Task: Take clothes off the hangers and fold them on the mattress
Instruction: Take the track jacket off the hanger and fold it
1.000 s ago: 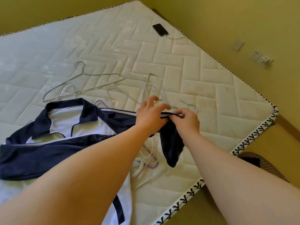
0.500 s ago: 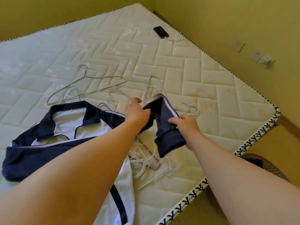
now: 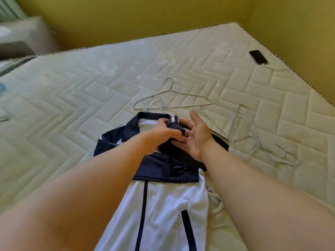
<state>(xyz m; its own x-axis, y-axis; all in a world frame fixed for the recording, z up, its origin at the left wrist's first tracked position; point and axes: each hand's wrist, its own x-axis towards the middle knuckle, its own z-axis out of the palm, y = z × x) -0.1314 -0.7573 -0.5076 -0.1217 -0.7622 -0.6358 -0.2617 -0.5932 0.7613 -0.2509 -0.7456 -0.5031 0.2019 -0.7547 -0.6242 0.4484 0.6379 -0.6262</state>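
- Folding the navy-and-white zip jacket [image 3: 163, 205], flat on the quilted white mattress [image 3: 90, 105]: lay the sleeve squarely across the chest.
- Left hand [image 3: 161, 136] clutches the ribbed navy cuff [image 3: 175, 126]; right hand [image 3: 198, 136] spread, grasping nothing.

No readable text — none anywhere (phone [image 3: 258, 57] screen dark).

jacket [image 3: 163, 205]: flat on the mattress [image 3: 72, 105], under both hands, running from just beyond them back toward the person
sleeve cuff [image 3: 174, 125]: between left hand [image 3: 163, 134] and right hand [image 3: 197, 136], above the jacket's collar end
wire hanger [image 3: 172, 98]: on the mattress, just beyond the hands
hanger pile [image 3: 253, 138]: near, right of the right hand
phone [image 3: 258, 57]: far beyond and right of the hands, by the mattress edge
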